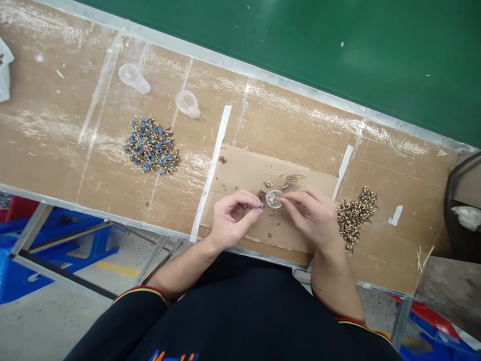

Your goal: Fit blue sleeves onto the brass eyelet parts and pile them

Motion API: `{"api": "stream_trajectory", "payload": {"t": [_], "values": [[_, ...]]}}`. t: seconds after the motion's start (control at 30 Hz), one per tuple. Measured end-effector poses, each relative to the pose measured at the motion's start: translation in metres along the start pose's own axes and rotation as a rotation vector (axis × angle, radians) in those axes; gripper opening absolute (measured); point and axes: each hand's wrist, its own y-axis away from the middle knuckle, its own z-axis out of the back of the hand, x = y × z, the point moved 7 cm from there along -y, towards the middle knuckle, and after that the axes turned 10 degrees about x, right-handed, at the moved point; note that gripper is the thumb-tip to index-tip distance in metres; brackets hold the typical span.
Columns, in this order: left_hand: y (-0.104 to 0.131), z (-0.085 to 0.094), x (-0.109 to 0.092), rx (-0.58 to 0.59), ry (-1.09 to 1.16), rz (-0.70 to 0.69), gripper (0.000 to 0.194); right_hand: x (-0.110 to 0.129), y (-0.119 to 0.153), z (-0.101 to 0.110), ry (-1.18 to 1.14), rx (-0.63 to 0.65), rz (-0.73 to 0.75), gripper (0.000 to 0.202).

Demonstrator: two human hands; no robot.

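Observation:
Between thumb and forefinger, my left hand point(236, 216) pinches a tiny blue piece point(262, 205). My right hand point(311, 213) grips a thin wooden stick point(280, 198), whose tip is over or in a small clear round cup point(273, 204). The cup stands on a brown cardboard sheet point(244, 170), between my two hands. Close behind it lie a small blue-tipped part point(286, 186), a small brass-coloured part point(268, 184) and a dark reddish clump point(262, 194). Wet-looking stains mark the cardboard around them.
A pile of blue-and-brass parts point(152, 146) lies on the left, with two translucent plastic cups point(188, 104) behind it. At right is a pile of brass-brown parts point(355, 215). Several thin sticks point(424, 259) lie near the right edge. A green surface point(300, 40) adjoins the table's far side.

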Motion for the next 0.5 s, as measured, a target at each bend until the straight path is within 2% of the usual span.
{"api": "stream_trajectory", "payload": {"t": [0.07,0.1,0.13,0.17,0.23,0.27,0.3,0.33,0.37,0.43,0.47,0.5], "values": [[0.0,0.002,0.0,-0.026,0.001,-0.008,0.012,-0.004,0.002,0.004,0.032,0.001,0.0,0.006],[0.0,0.002,0.001,-0.036,0.001,-0.008,0.013,-0.009,0.006,0.015,0.056,-0.07,-0.009,0.009],[0.001,0.003,0.001,-0.044,0.0,-0.003,0.014,-0.015,0.012,0.03,0.089,-0.193,-0.029,0.011],[0.001,0.003,0.002,-0.052,-0.002,0.006,0.015,-0.02,0.023,0.051,0.131,-0.371,-0.047,0.012],[0.001,0.004,0.004,-0.066,0.0,0.025,0.017,-0.032,0.058,0.094,0.205,-0.782,-0.099,0.013],[0.001,0.005,0.004,-0.074,0.006,0.032,0.018,-0.037,0.075,0.109,0.222,-0.912,-0.136,0.016],[0.001,0.005,0.005,-0.08,0.013,0.036,0.018,-0.044,0.086,0.119,0.234,-0.913,-0.201,0.016],[0.001,0.005,0.004,-0.083,0.02,0.038,0.018,-0.048,0.093,0.125,0.261,-0.85,-0.249,0.014],[0.001,0.005,0.004,-0.082,0.027,0.038,0.017,-0.053,0.095,0.124,0.28,-0.693,-0.298,0.011],[0.002,0.003,0.003,-0.063,0.031,0.037,0.015,-0.063,0.099,0.106,0.29,-0.297,-0.416,0.01],[0.001,0.002,0.002,-0.047,0.027,0.032,0.013,-0.066,0.103,0.094,0.288,-0.151,-0.463,0.013],[0.001,0.001,0.001,-0.031,0.021,0.026,0.012,-0.068,0.108,0.084,0.29,-0.06,-0.499,0.017]]}}
